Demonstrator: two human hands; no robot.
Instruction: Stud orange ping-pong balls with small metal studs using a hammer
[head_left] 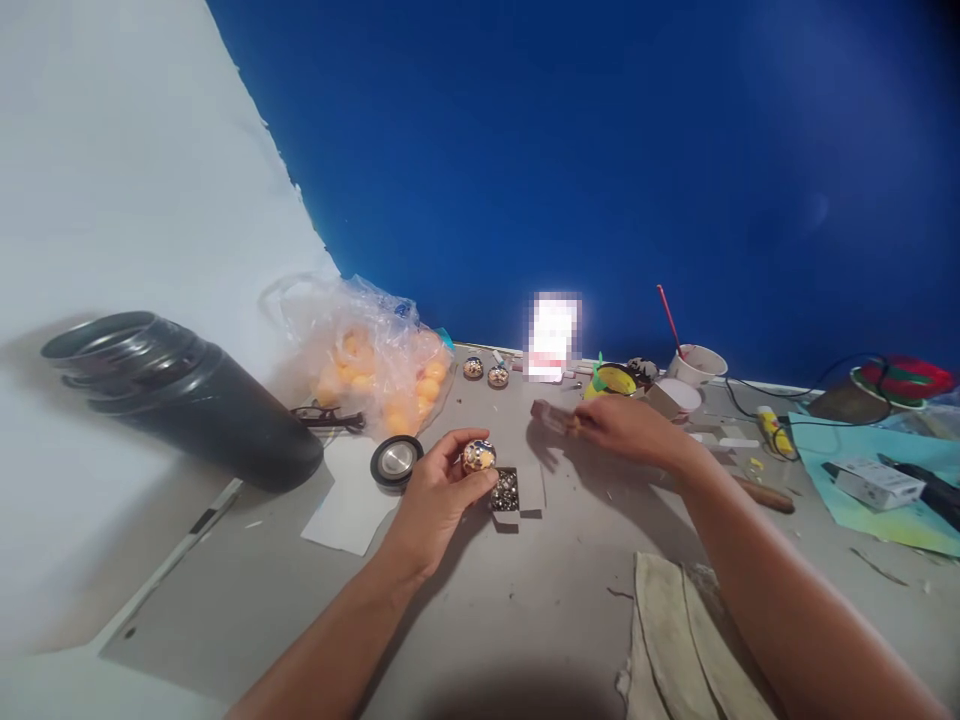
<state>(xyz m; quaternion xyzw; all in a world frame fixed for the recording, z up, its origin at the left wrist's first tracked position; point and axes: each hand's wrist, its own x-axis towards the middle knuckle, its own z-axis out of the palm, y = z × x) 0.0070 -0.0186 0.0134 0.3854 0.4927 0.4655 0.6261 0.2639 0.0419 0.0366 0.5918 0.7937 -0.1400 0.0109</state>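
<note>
My left hand [442,485] is closed around a small ball [478,457] covered in shiny metal studs, with orange patches showing between them. Just beside these fingers, an open little box [505,490] full of shiny metal tacks rests on the table, its flaps spread. My right hand [622,428] is further forward and to the right, closed on a small brown block-ended tool [553,415] above the table. The tool's exact kind is unclear, and the fingers hide part of it. Two more studded balls [485,372] lie near the wall.
A dark flask [202,400] stands left, near a round lid [396,461] on paper. Behind are glasses [330,417] and a bag of orange balls [375,360]. Cups [697,366], a yellow tape roll [613,380] and a wooden handle [769,495] lie right; cloth [667,630] in front.
</note>
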